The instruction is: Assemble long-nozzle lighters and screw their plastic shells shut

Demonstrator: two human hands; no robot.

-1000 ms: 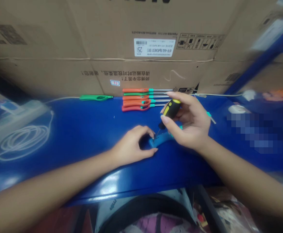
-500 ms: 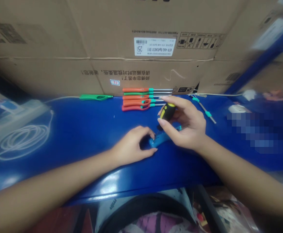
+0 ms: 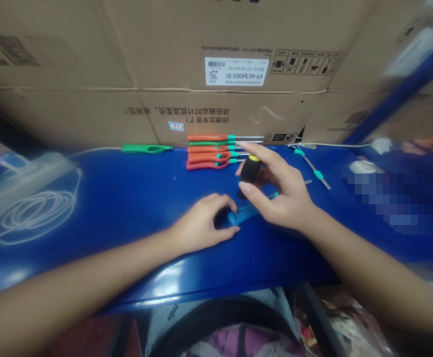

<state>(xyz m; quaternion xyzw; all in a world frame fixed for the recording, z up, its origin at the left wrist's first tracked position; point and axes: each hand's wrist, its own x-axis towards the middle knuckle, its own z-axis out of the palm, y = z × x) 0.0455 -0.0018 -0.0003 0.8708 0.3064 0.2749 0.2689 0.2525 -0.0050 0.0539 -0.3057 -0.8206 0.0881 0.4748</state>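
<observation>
A blue long-necked lighter [image 3: 248,213] lies on the blue tabletop in front of me. My left hand [image 3: 205,220] curls around its near-left end, thumb on one side and fingers on the other. Between the thumb and fingers of my right hand [image 3: 283,191] is a stubby screwdriver [image 3: 250,169] with a black and yellow handle. It points down over the lighter's left part; whether its tip touches is too small to tell. My right hand hides part of the lighter's neck, whose metal end shows beyond the knuckles.
Several orange, red and green lighters [image 3: 209,156] lie stacked side by side at the back, against a cardboard box [image 3: 187,64]. A green lighter handle [image 3: 145,148] is to their left, a loose metal lighter neck [image 3: 316,172] to the right. Coiled white cable [image 3: 34,218] lies far left.
My right hand has shifted slightly left, and the screwdriver handle has turned, showing less yellow. My left hand and the blue lighter have hardly moved.
</observation>
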